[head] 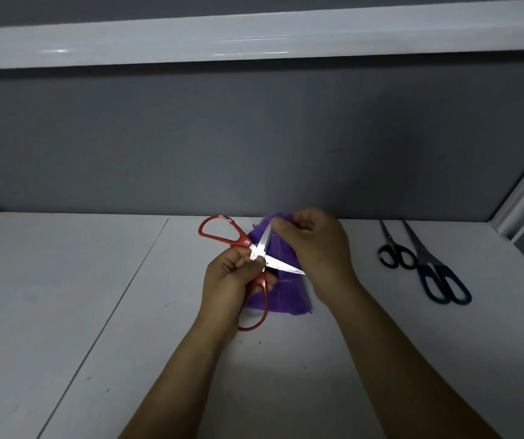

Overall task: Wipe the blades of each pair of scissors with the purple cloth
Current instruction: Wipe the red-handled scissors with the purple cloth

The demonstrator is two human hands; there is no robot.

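Left grip point(232, 275) on scissors point(219, 237) — white table point(64, 296), grey wall point(191, 137)

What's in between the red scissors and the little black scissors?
In the head view, the purple cloth and the right hand pinching it sit between the red scissors and the little black scissors, then a bare strip of white table.

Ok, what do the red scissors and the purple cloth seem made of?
Red scissors: blades look like polished metal, given bright mirror glints; handles probably glossy plastic, uniformly red. Purple cloth: soft matte fabric, since it drapes and creases.
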